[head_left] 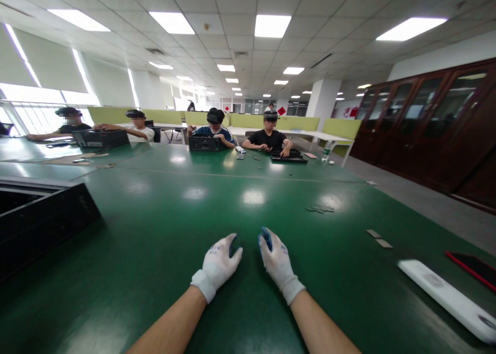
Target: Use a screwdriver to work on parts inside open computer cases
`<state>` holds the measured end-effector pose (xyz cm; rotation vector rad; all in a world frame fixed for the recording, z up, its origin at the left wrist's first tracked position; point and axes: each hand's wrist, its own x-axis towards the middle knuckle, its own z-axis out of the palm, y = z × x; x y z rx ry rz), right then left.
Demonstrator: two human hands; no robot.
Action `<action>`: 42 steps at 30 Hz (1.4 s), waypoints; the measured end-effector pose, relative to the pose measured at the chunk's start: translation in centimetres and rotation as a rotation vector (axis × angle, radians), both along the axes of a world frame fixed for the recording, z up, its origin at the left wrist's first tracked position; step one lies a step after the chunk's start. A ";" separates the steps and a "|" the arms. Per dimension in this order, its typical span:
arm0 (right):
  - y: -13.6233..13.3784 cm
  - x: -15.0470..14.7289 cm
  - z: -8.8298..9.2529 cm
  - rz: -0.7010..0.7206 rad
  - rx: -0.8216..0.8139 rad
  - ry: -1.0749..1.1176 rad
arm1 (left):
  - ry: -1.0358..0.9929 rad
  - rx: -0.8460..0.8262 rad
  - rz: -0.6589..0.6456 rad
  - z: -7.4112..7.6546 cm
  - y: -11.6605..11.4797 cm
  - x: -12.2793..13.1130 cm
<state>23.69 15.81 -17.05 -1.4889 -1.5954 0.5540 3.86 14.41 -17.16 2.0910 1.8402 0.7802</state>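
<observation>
Tabletop (155,214), green and glossy, spreads across the middle and bottom of the frame, directly beneath both gloved hands; whether they touch it, I cannot tell. At bottom centre, the left hand (220,257) has its thumb held wide of its curved fingers. Just beside it, a little right of centre, the right hand (275,256) faces it, palm inward, with a narrower gap between thumb and fingers. A strip of green shows between the two.

A black case (58,227) sits at the left edge, well apart from the left hand. To the right hand's upper right lie thin dark strips (321,209); farther right are two small flat pieces (378,239), end to end. A white oblong device (442,294) slants into the lower right corner, near a red-edged dark slab (475,268). Upper centre, a person in a black top (267,138) handles a flat black part (289,158).
</observation>
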 end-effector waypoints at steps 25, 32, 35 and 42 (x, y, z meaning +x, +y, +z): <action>0.5 0.0 -1.2 0.008 0.072 -0.065 | 0.074 -0.007 -0.029 -0.7 0.2 0.2; 0.4 0.1 -1.0 0.011 0.057 -0.064 | 0.085 -0.025 -0.036 -0.3 0.1 0.3; 0.4 0.1 -1.1 0.015 0.052 -0.066 | 0.088 -0.032 -0.033 -0.1 0.0 0.3; 0.4 0.1 -1.3 0.013 0.062 -0.074 | 0.094 -0.038 -0.042 0.1 -0.1 0.3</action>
